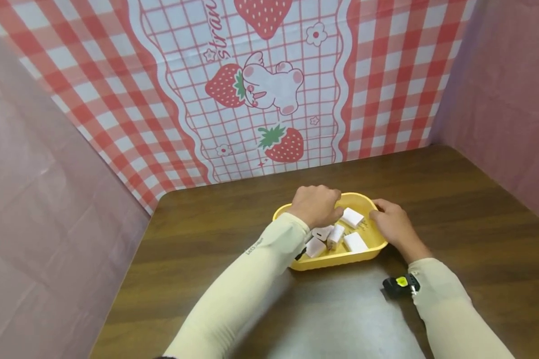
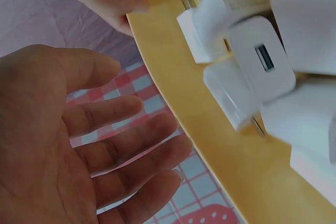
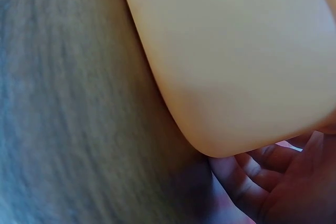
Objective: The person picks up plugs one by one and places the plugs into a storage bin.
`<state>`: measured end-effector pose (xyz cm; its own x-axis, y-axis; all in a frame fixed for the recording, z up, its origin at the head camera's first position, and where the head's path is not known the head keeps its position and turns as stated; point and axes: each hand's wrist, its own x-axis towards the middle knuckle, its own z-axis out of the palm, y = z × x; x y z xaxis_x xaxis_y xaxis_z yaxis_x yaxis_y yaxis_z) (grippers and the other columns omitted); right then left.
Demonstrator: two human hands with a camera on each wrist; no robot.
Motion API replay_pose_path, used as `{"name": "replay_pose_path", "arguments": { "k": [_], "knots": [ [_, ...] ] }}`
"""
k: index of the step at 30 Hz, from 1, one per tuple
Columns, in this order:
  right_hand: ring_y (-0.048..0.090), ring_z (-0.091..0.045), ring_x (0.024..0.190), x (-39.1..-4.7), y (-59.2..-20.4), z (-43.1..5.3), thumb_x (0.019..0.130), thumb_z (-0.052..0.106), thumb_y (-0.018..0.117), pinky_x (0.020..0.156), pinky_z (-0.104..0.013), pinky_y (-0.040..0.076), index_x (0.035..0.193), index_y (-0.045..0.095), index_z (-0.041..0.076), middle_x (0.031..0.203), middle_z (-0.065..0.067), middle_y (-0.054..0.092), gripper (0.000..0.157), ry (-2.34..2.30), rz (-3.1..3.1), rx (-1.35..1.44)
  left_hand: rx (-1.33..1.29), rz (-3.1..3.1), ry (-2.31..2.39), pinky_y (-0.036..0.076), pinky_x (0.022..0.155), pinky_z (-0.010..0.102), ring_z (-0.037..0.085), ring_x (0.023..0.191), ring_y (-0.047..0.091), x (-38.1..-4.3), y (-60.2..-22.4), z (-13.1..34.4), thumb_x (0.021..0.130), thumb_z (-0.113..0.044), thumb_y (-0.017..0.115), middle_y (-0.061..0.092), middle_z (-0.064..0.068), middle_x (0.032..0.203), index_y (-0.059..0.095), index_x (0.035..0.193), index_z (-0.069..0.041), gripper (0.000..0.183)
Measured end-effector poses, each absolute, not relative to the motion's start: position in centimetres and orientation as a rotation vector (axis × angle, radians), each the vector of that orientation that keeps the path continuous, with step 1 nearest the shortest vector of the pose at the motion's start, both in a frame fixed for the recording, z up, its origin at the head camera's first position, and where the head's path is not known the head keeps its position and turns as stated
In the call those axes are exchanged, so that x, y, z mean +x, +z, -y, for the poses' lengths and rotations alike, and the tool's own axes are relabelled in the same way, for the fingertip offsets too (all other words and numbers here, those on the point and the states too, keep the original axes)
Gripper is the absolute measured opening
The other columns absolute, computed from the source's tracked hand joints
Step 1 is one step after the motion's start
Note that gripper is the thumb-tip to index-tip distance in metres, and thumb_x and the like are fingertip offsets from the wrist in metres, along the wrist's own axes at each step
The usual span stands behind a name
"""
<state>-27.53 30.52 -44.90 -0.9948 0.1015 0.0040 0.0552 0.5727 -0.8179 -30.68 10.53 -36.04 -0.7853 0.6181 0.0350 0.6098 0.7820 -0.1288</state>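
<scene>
A yellow plastic basket (image 1: 337, 261) holds several white USB charger plugs (image 1: 356, 243), lying loose at different angles with metal prongs showing on some. One charger plug (image 2: 262, 59) shows its USB port face in the left wrist view. My left hand (image 1: 316, 204) hovers over the basket's back left part, its fingers loosely extended and nothing in the palm. The right hand (image 1: 395, 227) grips the basket's right end, thumb over the rim and fingers against the outer wall. From the right wrist, the fingers (image 3: 257, 174) show beneath the basket's smooth outer side (image 3: 236, 72).
The basket sits toward the back of a brown wood-grain table (image 1: 197, 239). Behind stands a red-and-white checked cloth (image 1: 386, 75) with strawberry prints. Pinkish cloth walls (image 1: 512, 99) close in both sides. A small black device (image 1: 397, 285) is strapped at the right wrist.
</scene>
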Motion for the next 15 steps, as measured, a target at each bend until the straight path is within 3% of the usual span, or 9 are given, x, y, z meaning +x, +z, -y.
{"name": "replay_pose_path", "arguments": {
  "k": [6,15],
  "knots": [
    [0.058,-0.03,0.089,-27.4,-44.7,-30.4,0.1,0.02,0.043,0.066,-0.032,0.049,0.142,0.048,-0.006,0.125,-0.027,0.055,0.049,1.408,2.763,-0.152,-0.992,2.846,0.088,0.044,0.05,0.034,0.011,0.063,0.054,-31.0,-35.8,-8.8,0.098,-0.039,0.053,0.059,-0.007,0.077,0.067,0.098,-0.024,0.02],
    [0.056,-0.033,0.096,-27.1,-44.2,-29.9,0.102,0.023,0.041,0.067,-0.031,0.05,0.145,0.042,-0.007,0.131,-0.028,0.051,0.053,1.433,2.804,-0.19,-0.954,2.767,-0.054,0.045,0.053,0.031,0.007,0.071,0.06,-31.3,-35.4,-5.4,0.099,-0.036,0.053,0.072,-0.012,0.103,0.07,0.12,-0.027,0.028]
  ]
}}
